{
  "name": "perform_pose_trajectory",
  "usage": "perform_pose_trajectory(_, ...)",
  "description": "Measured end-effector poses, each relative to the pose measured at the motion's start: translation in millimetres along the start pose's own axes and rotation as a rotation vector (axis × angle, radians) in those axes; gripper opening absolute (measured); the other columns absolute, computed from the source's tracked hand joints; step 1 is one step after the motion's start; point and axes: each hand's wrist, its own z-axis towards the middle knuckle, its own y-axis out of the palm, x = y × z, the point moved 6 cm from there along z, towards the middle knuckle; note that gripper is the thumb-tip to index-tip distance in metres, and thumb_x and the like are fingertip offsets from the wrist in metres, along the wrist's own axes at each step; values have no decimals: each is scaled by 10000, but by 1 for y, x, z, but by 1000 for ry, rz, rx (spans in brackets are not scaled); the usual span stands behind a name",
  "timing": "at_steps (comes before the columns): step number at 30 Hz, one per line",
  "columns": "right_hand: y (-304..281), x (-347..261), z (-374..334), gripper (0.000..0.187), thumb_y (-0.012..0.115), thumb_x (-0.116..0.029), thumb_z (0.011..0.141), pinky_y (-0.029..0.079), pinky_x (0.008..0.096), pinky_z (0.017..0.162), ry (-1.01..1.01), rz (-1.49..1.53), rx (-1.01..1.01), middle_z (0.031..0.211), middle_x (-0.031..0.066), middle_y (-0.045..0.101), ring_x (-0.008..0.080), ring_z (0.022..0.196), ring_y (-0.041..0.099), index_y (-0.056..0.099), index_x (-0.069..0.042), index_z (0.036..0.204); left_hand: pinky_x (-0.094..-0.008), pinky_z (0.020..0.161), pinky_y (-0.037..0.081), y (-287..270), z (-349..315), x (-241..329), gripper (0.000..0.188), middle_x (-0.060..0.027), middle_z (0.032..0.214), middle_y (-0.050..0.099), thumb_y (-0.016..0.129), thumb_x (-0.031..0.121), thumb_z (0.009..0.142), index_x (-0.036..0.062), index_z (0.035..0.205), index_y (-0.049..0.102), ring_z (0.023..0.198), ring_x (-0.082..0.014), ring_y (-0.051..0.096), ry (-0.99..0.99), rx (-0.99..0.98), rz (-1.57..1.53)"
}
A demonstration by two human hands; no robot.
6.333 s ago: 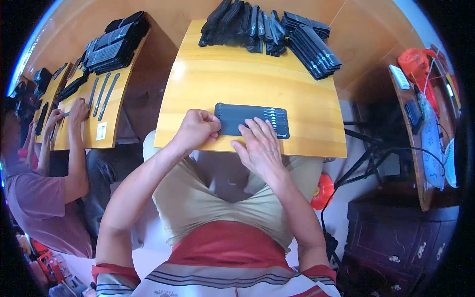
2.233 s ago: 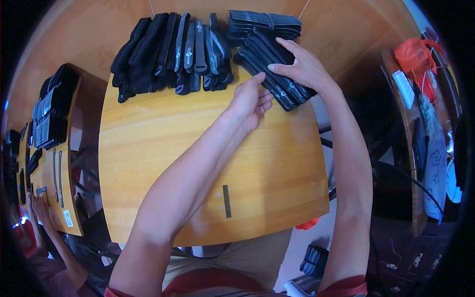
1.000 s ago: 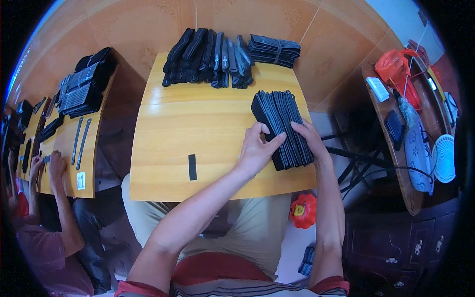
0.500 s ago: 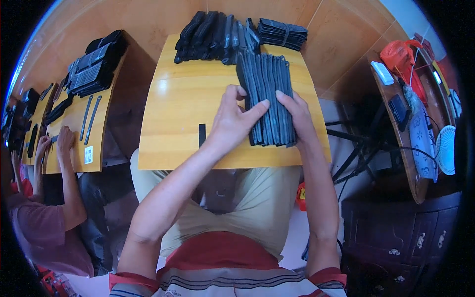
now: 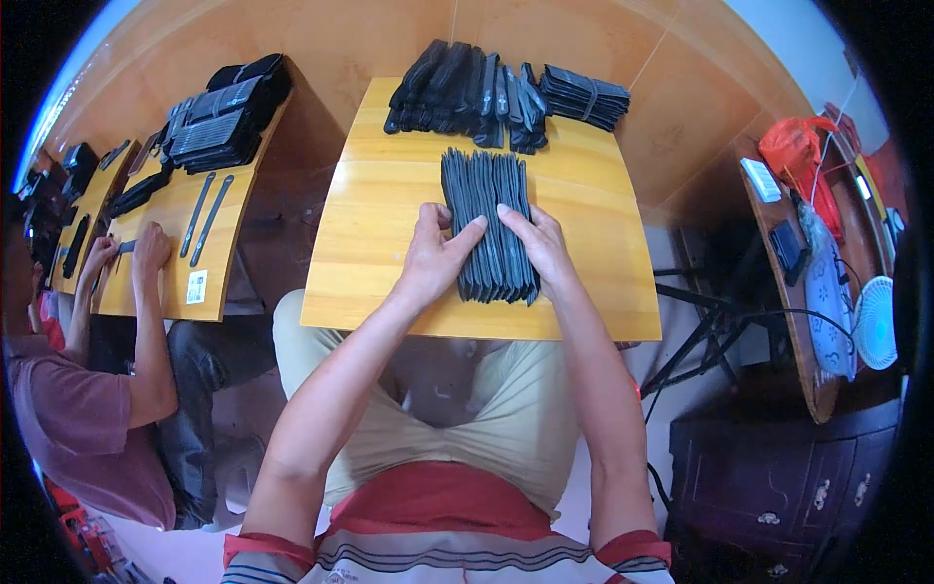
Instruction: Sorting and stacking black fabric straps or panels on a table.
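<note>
One bundle of dark strips (image 5: 494, 255) is sitting on the yellow table (image 5: 375, 238), square in front of you; your left hand (image 5: 436, 257) is gripping its left side and your right hand (image 5: 547, 251) is gripping its right, both thumbs pressing on top and fingers curling at the sides. Farther back, other black strips (image 5: 457, 92) are lying beside a banded bundle (image 5: 582, 96).

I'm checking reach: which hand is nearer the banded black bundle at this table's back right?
Right. The right hand is in front and slightly left of the banded bundle; the left hand is farther left, across the held stack.
</note>
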Motion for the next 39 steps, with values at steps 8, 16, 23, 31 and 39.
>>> perform_pose_trajectory(8, -18, 8, 6, 479, 778, -384, 915, 550, 306, 713, -178, -199, 184, 897, 111, 735, 162, 787, 691, 673, 58, 1069, -389, 904, 519, 5, -4, 16, 826, -260, 1172, 588, 843, 487, 818, -102, 1234, 440, 1065, -322, 631, -45, 44, 210)
perform_pose_trajectory(16, -23, 0, -1, 415, 710, -367, 978, 508, 276, 635, -137, -196, 143, 825, 50, 702, 90, 705, 619, 711, 47, 952, -394, 934, 530, 0, -8, 36, 939, -277, 1194, 600, 875, 435, 799, -103, 1351, 339, 1093, -319, 650, 3, 60, 237)
perform_pose_trajectory(23, -23, 1, -3, 357, 665, -312, 1018, 477, 245, 632, -102, -118, 82, 801, -1, 676, 60, 692, 571, 730, 30, 938, -359, 889, 568, 2, -8, 33, 958, -258, 1211, 589, 871, 307, 826, -85, 1437, 245, 1069, -281, 662, -64, 28, 174)
perform_pose_trajectory(31, -27, 2, -2, 315, 661, -272, 1017, 479, 247, 651, -72, -38, 69, 832, 5, 682, 64, 715, 585, 731, 30, 964, -406, 995, 513, 3, -8, 38, 1012, -282, 1230, 603, 894, 330, 783, -101, 1450, 266, 1133, -329, 644, 7, 51, 206)
perform_pose_trajectory(39, -28, 2, -4, 319, 649, -280, 1020, 491, 256, 684, -58, -31, 52, 865, 15, 694, 72, 747, 603, 723, 29, 991, -453, 1109, 424, 1, -5, 33, 1049, -327, 1360, 509, 866, 431, 793, -46, 1530, 292, 1292, -386, 522, 73, 43, 296)
